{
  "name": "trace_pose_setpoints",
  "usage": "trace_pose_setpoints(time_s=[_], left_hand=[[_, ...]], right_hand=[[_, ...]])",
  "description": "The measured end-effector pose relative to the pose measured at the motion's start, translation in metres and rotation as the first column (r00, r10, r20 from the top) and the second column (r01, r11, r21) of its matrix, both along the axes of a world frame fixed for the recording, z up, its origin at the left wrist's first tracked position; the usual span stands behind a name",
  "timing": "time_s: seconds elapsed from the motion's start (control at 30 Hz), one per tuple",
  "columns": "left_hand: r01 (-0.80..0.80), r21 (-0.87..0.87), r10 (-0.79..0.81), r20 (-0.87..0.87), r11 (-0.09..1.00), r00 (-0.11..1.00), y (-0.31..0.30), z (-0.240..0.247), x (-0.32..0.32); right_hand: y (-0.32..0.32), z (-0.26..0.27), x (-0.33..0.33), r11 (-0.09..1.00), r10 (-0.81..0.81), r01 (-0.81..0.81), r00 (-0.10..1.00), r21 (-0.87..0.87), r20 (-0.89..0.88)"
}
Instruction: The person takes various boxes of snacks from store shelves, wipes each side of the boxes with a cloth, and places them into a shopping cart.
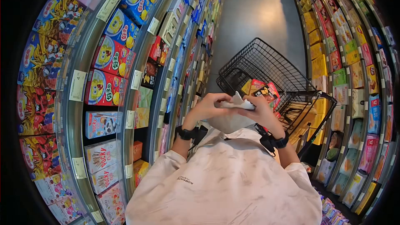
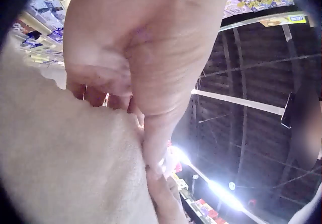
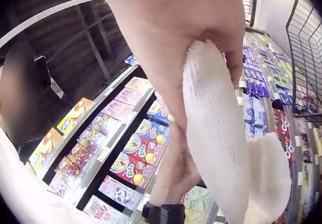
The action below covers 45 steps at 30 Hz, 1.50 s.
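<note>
A soft white cloth with a terry-like surface (image 1: 237, 103) is held up in front of the person's chest, between both hands. The left hand (image 1: 210, 109) grips its left side, thumb toward the body and fingers curled over the far side. From the other side the right hand (image 1: 265, 114) pinches it the same way, and the thumbs come close together at the middle. In the left wrist view the cloth (image 2: 85, 158) fills the lower left and covers the fingertips. Two rounded flaps of the cloth (image 3: 216, 128) hang below the right hand in the right wrist view.
Just beyond the hands stands a black wire shopping cart (image 1: 266, 50) with several colourful packages (image 1: 262, 91) inside. Shelves of boxed snacks (image 1: 106, 85) line the left of the aisle, and more shelves (image 1: 341, 75) run along the right. Grey floor (image 1: 258, 8) stretches ahead.
</note>
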State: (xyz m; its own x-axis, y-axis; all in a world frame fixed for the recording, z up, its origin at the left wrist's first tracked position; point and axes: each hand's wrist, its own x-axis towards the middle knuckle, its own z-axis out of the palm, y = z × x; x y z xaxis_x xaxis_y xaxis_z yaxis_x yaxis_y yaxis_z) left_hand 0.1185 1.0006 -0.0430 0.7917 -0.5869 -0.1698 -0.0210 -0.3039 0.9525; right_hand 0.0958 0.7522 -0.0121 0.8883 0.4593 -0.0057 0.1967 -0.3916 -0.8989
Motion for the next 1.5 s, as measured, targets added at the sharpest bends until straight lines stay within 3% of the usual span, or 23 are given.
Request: trace_pose_setpoints(time_s=[0.07,0.13,0.17,0.2,0.23,0.33,0.47,0.53,0.67,0.73,0.77,0.87,0.97,1.07,1.2,1.23,1.27,1.3,1.37,1.4,1.43,1.47,1.5], left_hand=[[-0.010,-0.019,0.011,0.033,1.000,0.999,-0.001,-0.004,0.001],[-0.200,-0.031,0.195,-0.130,0.979,0.972,0.001,-0.008,-0.002],[-0.201,-0.031,0.195,-0.130,0.979,0.972,0.001,-0.013,-0.002],[-0.255,-0.153,0.240,-0.110,0.955,0.965,-0.001,-0.015,-0.002],[-0.293,-0.274,0.278,-0.090,0.916,0.956,-0.004,-0.014,0.001],[-0.326,-0.395,0.272,-0.188,0.859,0.944,-0.022,0.014,-0.006],[-0.207,-0.208,0.194,-0.079,0.956,0.978,-0.017,-0.007,-0.003],[-0.196,-0.128,0.176,-0.156,0.972,0.972,-0.017,-0.007,-0.001],[-0.199,-0.199,0.181,-0.105,0.959,0.978,-0.019,-0.008,-0.001],[-0.198,-0.265,0.165,-0.142,0.944,0.976,-0.017,-0.006,0.000],[-0.199,-0.262,0.167,-0.139,0.944,0.976,-0.016,-0.008,0.001],[-0.197,-0.319,0.154,-0.153,0.927,0.976,-0.013,-0.019,0.004],[-0.161,-0.300,0.133,-0.112,0.940,0.985,-0.012,-0.021,0.004],[-0.214,-0.321,0.175,-0.146,0.922,0.974,-0.015,-0.020,0.004],[-0.230,-0.338,0.184,-0.162,0.913,0.969,-0.015,-0.016,0.009],[-0.298,-0.343,0.299,-0.049,0.891,0.953,-0.019,-0.021,0.012],[-0.362,-0.357,0.409,0.063,0.861,0.911,-0.020,-0.028,0.016],[-0.366,-0.356,0.412,0.061,0.860,0.909,-0.014,-0.037,0.019],[-0.476,-0.085,0.468,-0.100,0.875,0.878,-0.001,-0.054,0.026],[-0.473,-0.086,0.464,-0.103,0.877,0.880,-0.004,-0.049,0.025],[-0.456,-0.320,0.333,-0.372,0.830,0.866,-0.009,-0.039,0.022],[-0.477,-0.521,0.121,-0.577,0.708,0.808,-0.013,-0.028,0.019],[-0.476,-0.520,0.117,-0.579,0.709,0.807,-0.018,-0.017,0.019]], right_hand=[[0.000,0.000,-0.003,0.996,-0.074,0.077,0.996,0.043,-0.057],[0.000,-0.003,-0.007,0.986,-0.137,0.148,0.983,0.081,-0.121],[-0.002,-0.005,-0.009,0.957,-0.184,0.223,0.961,0.186,-0.205],[-0.004,-0.006,-0.009,0.910,-0.219,0.303,0.931,0.283,-0.291],[-0.008,-0.004,-0.008,0.961,-0.251,0.256,0.966,0.107,-0.054],[-0.004,-0.011,-0.006,0.926,-0.290,0.289,0.957,0.245,-0.033],[-0.005,-0.010,-0.001,0.954,-0.250,0.261,0.964,0.145,-0.091],[-0.004,-0.010,-0.001,0.946,-0.257,0.266,0.964,0.183,-0.070],[-0.004,-0.022,0.006,0.914,-0.275,0.282,0.959,0.292,-0.069],[0.004,-0.014,0.007,0.813,-0.344,0.379,0.925,0.442,-0.161],[0.000,-0.013,0.007,0.818,-0.252,0.355,0.928,0.453,-0.274],[-0.017,-0.029,0.008,0.912,-0.109,0.233,0.931,0.338,-0.349],[-0.020,-0.032,0.009,0.943,-0.115,0.217,0.925,0.252,-0.363],[-0.009,-0.037,0.008,0.864,-0.121,0.288,0.914,0.412,-0.387],[-0.013,-0.060,0.010,0.953,-0.055,0.123,0.968,0.277,-0.244],[-0.016,-0.064,0.012,0.953,-0.051,0.120,0.968,0.277,-0.244],[-0.017,-0.067,0.013,0.936,-0.180,0.229,0.964,0.267,-0.195],[-0.017,-0.067,0.014,0.904,-0.308,0.337,0.940,0.262,-0.147],[-0.011,-0.039,0.015,0.890,-0.291,0.340,0.936,0.304,-0.196],[-0.006,-0.028,0.014,0.871,-0.277,0.349,0.930,0.347,-0.240],[0.003,-0.026,0.012,0.859,-0.215,0.253,0.967,0.446,-0.136],[0.007,-0.017,0.010,0.902,-0.080,0.118,0.991,0.415,-0.108],[0.010,-0.003,0.011,0.927,0.035,0.028,0.987,0.374,-0.160]])
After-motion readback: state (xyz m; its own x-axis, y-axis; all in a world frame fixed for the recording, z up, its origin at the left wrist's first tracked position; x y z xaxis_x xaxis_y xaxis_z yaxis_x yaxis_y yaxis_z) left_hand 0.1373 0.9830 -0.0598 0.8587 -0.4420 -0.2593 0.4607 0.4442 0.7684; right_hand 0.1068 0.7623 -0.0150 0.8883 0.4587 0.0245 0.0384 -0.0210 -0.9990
